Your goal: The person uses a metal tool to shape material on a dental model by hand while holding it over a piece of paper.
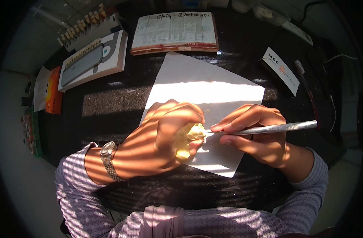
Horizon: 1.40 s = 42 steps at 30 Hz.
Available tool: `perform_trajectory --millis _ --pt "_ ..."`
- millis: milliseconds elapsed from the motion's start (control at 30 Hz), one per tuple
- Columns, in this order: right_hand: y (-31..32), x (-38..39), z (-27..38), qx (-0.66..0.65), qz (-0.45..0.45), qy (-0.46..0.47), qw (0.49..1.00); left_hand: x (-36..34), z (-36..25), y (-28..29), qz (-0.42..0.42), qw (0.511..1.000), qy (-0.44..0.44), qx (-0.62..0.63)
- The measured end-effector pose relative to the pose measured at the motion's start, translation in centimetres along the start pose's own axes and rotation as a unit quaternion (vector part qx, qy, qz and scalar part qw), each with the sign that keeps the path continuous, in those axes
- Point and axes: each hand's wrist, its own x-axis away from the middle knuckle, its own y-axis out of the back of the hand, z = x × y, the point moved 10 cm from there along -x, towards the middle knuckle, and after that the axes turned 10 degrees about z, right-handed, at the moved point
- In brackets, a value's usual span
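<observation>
Beyond the hands (159,139) and yellow model (196,132), a box (280,73) bears black lettering (273,59).

This appears to be a dental laboratory or study desk (110,104). Racks of tooth-shaped tabs, like shade guides (83,27), stand beyond and left of the white paper sheet (213,73); above the sheet are a yellow dental model (196,132) and a slender metal carving instrument (286,127).

Yellow piece (196,132): partly hidden by left hand (169,131)
Tool (280,128): tip's contact too small to tell
Watch (108,148): dial too small to read
Sheet (205,89): partly covered
Torso (217,222): cut off below
</observation>
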Motion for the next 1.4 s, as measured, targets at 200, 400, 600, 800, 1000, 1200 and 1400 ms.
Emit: perform_trajectory --millis 200,400,600,800,1000,1200,1400 --pt "-0.7 -0.3 0.4 0.085 -0.005 0.023 0.996 0.2 0.9 -0.3 -0.028 0.999 0.027 0.022" --pt "-1.4 -0.6 1.2 0.113 0.024 0.035 0.993 -0.2 -0.9 -0.3 0.022 0.993 0.015 -0.113" --pt "-2.0 -0.1 1.3 0.121 0.024 0.041 0.992 -0.3 -1.6 -0.1 0.020 0.992 0.013 -0.124" --pt "-1.9 -0.4 1.2 0.119 0.042 -0.020 0.992 -0.2 -1.4 -0.1 0.015 0.991 0.021 -0.132" --pt "-1.4 -0.1 1.0 0.099 0.000 0.008 0.995 -0.7 -1.4 -0.2 0.047 0.991 0.033 -0.122" --pt "-1.8 -0.7 1.3 0.094 0.055 -0.023 0.994 -0.2 -1.4 -0.1 0.020 0.990 0.040 -0.132" --pt "-2.0 -0.8 1.7 0.138 0.050 0.006 0.989 -0.6 -1.9 0.0 0.031 0.988 0.029 -0.150"
